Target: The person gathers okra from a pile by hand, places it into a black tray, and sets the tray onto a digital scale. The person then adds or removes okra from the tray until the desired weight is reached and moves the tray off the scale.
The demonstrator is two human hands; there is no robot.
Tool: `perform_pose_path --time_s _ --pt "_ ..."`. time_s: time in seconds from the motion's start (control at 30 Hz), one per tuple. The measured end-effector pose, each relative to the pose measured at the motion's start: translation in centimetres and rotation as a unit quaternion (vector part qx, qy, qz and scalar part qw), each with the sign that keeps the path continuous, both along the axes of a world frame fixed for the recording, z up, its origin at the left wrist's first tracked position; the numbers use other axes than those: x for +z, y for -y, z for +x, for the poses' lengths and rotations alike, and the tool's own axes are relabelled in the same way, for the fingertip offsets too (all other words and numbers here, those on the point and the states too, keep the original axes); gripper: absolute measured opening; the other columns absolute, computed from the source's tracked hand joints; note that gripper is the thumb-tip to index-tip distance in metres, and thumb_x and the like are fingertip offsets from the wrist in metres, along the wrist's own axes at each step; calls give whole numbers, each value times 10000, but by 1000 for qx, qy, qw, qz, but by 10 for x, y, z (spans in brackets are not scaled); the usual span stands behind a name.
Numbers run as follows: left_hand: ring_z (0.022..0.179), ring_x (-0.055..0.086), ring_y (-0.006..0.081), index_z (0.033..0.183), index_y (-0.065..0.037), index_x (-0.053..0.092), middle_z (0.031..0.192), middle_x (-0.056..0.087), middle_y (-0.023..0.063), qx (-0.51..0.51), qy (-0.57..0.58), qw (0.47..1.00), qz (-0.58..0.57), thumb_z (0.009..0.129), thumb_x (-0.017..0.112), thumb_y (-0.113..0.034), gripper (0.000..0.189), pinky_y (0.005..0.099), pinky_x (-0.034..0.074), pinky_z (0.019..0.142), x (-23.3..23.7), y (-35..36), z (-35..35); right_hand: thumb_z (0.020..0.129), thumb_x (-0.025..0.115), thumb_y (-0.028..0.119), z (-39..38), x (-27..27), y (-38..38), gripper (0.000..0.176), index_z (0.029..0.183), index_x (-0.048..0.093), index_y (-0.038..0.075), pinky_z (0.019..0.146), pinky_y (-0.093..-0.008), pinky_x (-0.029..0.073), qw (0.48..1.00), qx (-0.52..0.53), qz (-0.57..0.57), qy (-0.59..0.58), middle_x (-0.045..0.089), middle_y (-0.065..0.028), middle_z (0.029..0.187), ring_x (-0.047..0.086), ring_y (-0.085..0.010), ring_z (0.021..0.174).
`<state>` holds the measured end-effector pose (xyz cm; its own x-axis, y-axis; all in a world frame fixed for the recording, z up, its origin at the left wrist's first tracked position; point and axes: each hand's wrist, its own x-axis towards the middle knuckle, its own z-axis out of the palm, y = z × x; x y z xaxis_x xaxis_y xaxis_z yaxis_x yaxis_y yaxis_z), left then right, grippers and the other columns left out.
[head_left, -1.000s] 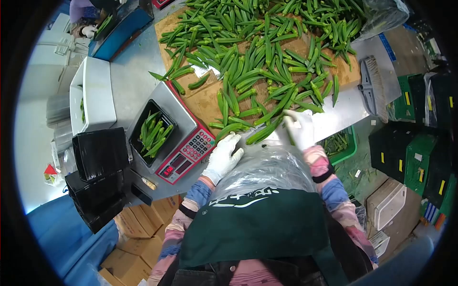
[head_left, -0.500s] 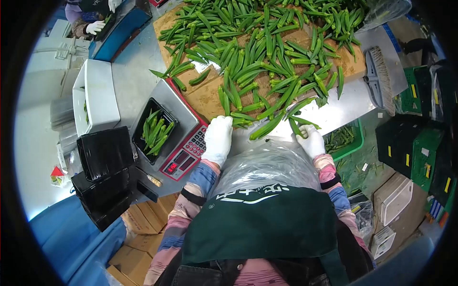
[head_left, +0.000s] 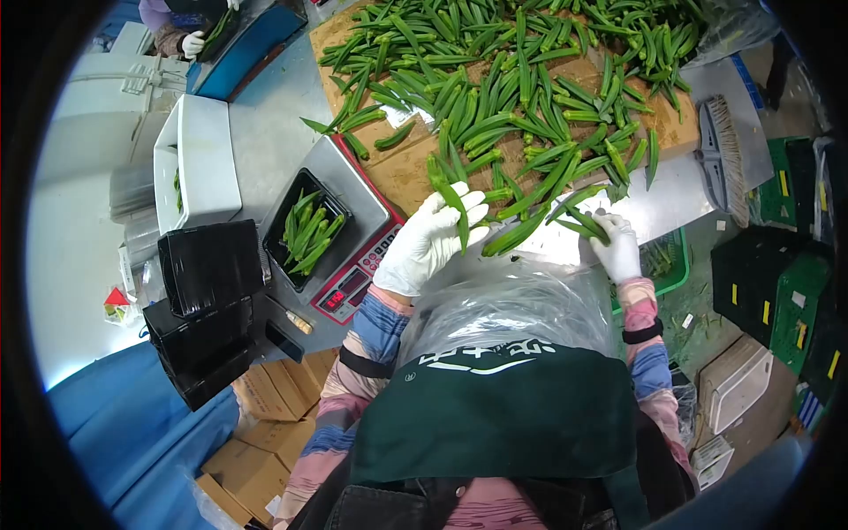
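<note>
My left hand [head_left: 431, 243], in a white glove, is turned partly palm up at the near edge of the okra pile [head_left: 495, 106]. An okra pod [head_left: 454, 208] lies across its fingers, held against them. To the right, my gloved right hand [head_left: 618, 247] has its fingers closed round okra [head_left: 586, 224] above the metal tabletop. Left of my left hand, a black tray [head_left: 305, 230] with several okra pods stands on a red and silver scale [head_left: 364, 265] with a lit display. Loose pods [head_left: 517, 234] lie between my hands.
Stacked black trays [head_left: 210, 269] and a white bin [head_left: 199, 159] stand at the left. A brush [head_left: 720, 159] lies at the table's right edge, above a green crate [head_left: 678, 265]. Another person's gloved hand [head_left: 193, 44] is at the upper left.
My left hand has turned from knuckles up to partly palm up and lifted a pod. My right hand still grips okra, now slightly higher relative to the table edge. The view has shifted.
</note>
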<state>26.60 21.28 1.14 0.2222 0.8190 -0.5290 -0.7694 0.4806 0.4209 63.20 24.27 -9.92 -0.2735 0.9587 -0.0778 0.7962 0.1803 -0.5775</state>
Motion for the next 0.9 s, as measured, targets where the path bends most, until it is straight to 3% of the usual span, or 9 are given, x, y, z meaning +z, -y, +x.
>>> perform_pose_path --time_s 0.2,0.3,0.4,0.43,0.5,0.6,0.67,0.73,0.9 --pt "992 634 210 1388 -4 452 1177 615 135 -18 -94 995 -27 919 614 -21 497 359 546 860 -5 3 0 754 774 151 -14 -2 14 461 1175 634 26 937 -399 500 990 17 -86 107 675 -175 1043 645 -344 1012" --pt "719 558 83 1223 -15 592 888 629 40 -91 -275 957 -12 897 653 -73 337 230 464 639 -14 5 9 797 752 158 0 9 24 450 1199 618 8 934 -382 512 979 -106 -170 -45 686 -220 1077 669 -360 1020" --pt "742 556 75 1085 -10 661 866 634 36 -224 -464 855 50 891 677 -143 236 227 459 660 -30 6 37 835 719 142 -2 17 19 458 1251 597 -3 920 -349 519 952 -125 -227 -165 701 -186 1105 687 -281 991" --pt "776 587 111 1085 -11 650 868 636 20 -231 -559 771 199 890 680 -167 252 252 480 708 -71 14 43 835 716 135 -6 18 17 465 1262 595 -3 918 -344 519 940 -127 -230 -216 703 -172 1101 688 -265 972" --pt "836 599 131 1101 -10 644 899 642 17 -293 -739 557 238 892 699 -200 288 268 487 768 -59 14 76 899 680 95 -16 14 14 399 1275 591 -3 802 -305 534 909 -129 -282 -278 707 -111 1067 668 -174 868" --pt "905 624 146 1114 -13 640 973 663 29 -302 -743 540 254 908 710 -248 321 296 500 803 -73 6 81 977 619 84 -42 34 11 356 1318 559 6 722 -269 551 812 -168 -359 -428 715 -104 1052 670 -132 801" --pt "959 643 171 1162 -20 636 1058 676 50 -337 -490 795 121 938 685 -248 323 321 511 820 -64 -2 66 982 606 89 -44 37 12 361 1328 554 0 752 -271 553 779 -164 -386 -466 710 -112 1087 679 -138 848" --pt "1029 669 218 1264 -12 606 1183 678 97 -253 -224 940 56 992 619 -203 333 354 535 860 -37 -3 61 986 594 94 -52 40 13 367 1338 550 -2 789 -272 549 754 -148 -405 -495 701 -114 1127 680 -140 900" --pt "1163 619 221 1367 37 507 1298 615 153 -163 29 986 32 1002 585 -155 420 372 516 1002 -17 7 51 977 599 106 -90 74 11 380 1338 554 -4 904 -287 516 753 -47 -427 -499 679 -86 1166 654 -150 1005"
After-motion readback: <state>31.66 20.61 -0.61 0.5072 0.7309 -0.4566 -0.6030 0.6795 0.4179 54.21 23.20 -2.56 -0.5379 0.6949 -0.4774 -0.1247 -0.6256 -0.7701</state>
